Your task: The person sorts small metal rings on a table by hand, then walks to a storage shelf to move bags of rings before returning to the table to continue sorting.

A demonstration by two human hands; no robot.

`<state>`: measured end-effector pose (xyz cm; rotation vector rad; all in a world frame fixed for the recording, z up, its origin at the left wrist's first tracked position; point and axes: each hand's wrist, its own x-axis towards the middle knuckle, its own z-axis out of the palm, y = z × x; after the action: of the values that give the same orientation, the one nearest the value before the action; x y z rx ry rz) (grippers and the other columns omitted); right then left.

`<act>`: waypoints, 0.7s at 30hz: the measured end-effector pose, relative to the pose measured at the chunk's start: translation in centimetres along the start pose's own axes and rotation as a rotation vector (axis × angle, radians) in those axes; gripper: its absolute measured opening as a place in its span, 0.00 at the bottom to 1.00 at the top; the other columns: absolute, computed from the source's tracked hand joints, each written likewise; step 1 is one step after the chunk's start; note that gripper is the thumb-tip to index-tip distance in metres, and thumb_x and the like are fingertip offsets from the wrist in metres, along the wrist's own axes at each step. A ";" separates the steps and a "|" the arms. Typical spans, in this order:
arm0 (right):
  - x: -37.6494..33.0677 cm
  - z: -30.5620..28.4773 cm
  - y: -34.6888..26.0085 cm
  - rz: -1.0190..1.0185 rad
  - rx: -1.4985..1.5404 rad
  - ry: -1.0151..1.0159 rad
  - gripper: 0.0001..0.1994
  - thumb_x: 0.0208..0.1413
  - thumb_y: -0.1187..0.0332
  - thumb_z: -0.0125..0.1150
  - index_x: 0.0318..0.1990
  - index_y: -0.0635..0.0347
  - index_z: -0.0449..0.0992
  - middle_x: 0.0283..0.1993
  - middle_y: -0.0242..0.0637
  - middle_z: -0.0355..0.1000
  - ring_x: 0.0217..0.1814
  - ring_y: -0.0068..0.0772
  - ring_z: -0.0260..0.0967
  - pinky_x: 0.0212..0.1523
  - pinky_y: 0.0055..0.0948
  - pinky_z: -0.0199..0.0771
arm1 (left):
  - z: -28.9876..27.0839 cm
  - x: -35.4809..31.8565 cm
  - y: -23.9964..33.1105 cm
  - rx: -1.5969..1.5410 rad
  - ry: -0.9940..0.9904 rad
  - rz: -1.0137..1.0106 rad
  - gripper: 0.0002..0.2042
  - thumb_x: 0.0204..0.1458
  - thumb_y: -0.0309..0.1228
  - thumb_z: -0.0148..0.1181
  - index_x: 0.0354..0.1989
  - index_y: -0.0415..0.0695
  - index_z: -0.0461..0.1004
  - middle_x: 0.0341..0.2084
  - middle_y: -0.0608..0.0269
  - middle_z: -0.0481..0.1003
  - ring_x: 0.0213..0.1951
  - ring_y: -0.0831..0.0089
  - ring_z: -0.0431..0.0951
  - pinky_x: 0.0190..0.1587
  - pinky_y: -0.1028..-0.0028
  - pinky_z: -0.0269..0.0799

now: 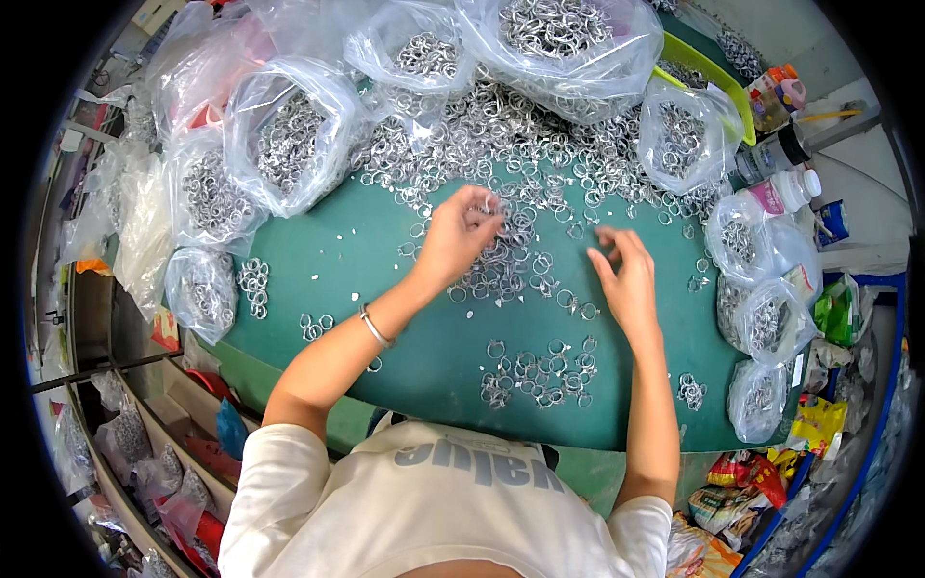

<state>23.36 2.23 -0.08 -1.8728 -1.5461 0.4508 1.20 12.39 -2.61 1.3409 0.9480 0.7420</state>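
Note:
Above the small heap of silver rings (506,255) in the middle of the green tabletop, my left hand (455,239) pinches a silver ring (490,205) between thumb and fingertips. To its right hovers my right hand (626,279), thumb and fingers apart, with nothing visible in it. Closer to my body lies a loose group of rings (551,371). Beyond both hands, a large pile of rings (414,154) spreads across the table. A metal bangle (374,326) circles my left wrist.
Clear plastic bags of rings line the table, including a bag (289,144) at left, a large bag (578,87) at the back and a bag (758,400) at right. A green tray (742,106) and a white bottle (795,190) stand back right. Shelving (159,385) flanks the left.

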 end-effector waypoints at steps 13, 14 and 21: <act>-3.5 -1.5 0.4 0.390 0.650 -0.202 0.14 0.53 0.78 0.59 0.48 0.65 0.72 0.40 0.31 0.71 0.36 0.17 0.65 0.38 0.19 0.66 | 1.7 -3.0 1.8 0.774 0.043 0.584 0.15 0.47 0.19 0.58 0.45 0.41 0.73 0.43 0.56 0.72 0.46 0.57 0.72 0.48 0.64 0.67; -4.3 -1.9 0.0 0.460 0.823 -0.188 0.14 0.55 0.80 0.56 0.49 0.67 0.71 0.39 0.31 0.72 0.37 0.17 0.64 0.38 0.18 0.66 | 2.3 -3.3 1.8 0.771 -0.038 0.569 0.14 0.47 0.20 0.59 0.45 0.42 0.73 0.42 0.56 0.72 0.46 0.58 0.70 0.48 0.64 0.65; -11.2 -3.5 0.4 0.401 0.679 -0.164 0.16 0.50 0.82 0.60 0.48 0.67 0.73 0.40 0.32 0.73 0.36 0.16 0.64 0.35 0.16 0.64 | 5.0 -6.5 1.9 0.604 -0.363 0.478 0.14 0.48 0.22 0.58 0.45 0.40 0.73 0.41 0.53 0.72 0.43 0.54 0.73 0.45 0.64 0.70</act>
<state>23.18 -9.44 0.59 -1.6038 -0.9198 1.1707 2.89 4.58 0.03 2.1978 0.5730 0.5437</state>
